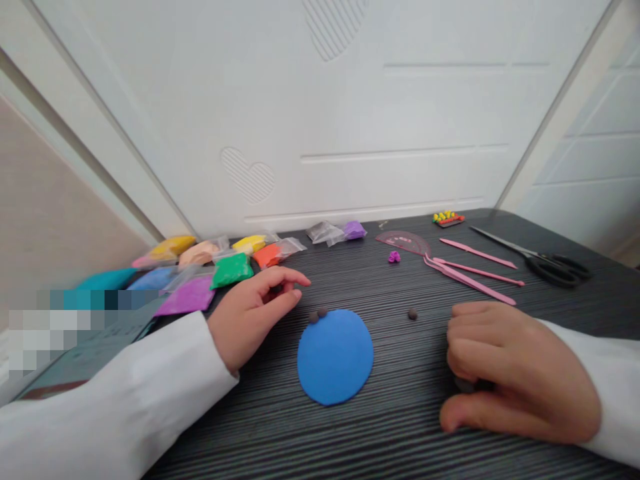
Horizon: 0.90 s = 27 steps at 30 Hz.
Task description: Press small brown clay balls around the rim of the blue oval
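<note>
A flat, round disc of blue clay point(335, 357) lies on the dark table in front of me. Two small dark brown clay balls point(318, 315) touch its upper left edge, and another dark ball point(413, 314) sits apart to the right. Just left of the disc is my left hand point(263, 303), its index finger and thumb apart and its other fingers curled under; a dark spot beneath them is unclear. On the right, my right hand point(510, 377) rests with curled fingers around a dark grey clay lump point(464, 385), mostly hidden by the fingers.
Bags of coloured clay, including a green packet point(232, 270), stand at the back left. A purple scrap point(395, 257), a pink protractor point(404, 241), pink tweezers point(470, 281), slim pink tools point(477, 253) and black-handled scissors point(555, 265) lie farther right. A tablet point(95, 343) is under my left sleeve.
</note>
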Tool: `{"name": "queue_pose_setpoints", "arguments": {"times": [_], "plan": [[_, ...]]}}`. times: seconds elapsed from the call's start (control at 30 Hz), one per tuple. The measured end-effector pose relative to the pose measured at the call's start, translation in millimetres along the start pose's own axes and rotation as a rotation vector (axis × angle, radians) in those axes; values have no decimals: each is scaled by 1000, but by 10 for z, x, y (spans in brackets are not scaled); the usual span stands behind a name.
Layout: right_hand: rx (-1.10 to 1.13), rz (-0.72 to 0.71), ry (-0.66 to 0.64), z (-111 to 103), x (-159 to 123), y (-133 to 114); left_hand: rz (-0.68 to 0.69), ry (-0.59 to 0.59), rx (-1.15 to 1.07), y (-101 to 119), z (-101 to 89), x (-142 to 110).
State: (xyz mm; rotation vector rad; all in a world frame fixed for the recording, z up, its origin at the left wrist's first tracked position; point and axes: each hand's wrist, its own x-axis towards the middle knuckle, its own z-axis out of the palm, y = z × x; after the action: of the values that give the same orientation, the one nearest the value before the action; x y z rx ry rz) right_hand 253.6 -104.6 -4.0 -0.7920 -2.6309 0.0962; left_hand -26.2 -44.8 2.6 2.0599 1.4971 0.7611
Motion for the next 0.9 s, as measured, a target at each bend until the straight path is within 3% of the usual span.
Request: {"name": "queue_pose_setpoints", "arguments": {"times": [0.53,0.67,0.9], "plan": [[-143,-28,-130,-78,-142,-113,-22,-17,75,-8,-22,3],[-115,52,-179,-143,-198,-51,-54,-21,114,1,-32,0],[-30,17,-223,-177,-269,-42,-68,-51,145,-25,-22,30]]}}
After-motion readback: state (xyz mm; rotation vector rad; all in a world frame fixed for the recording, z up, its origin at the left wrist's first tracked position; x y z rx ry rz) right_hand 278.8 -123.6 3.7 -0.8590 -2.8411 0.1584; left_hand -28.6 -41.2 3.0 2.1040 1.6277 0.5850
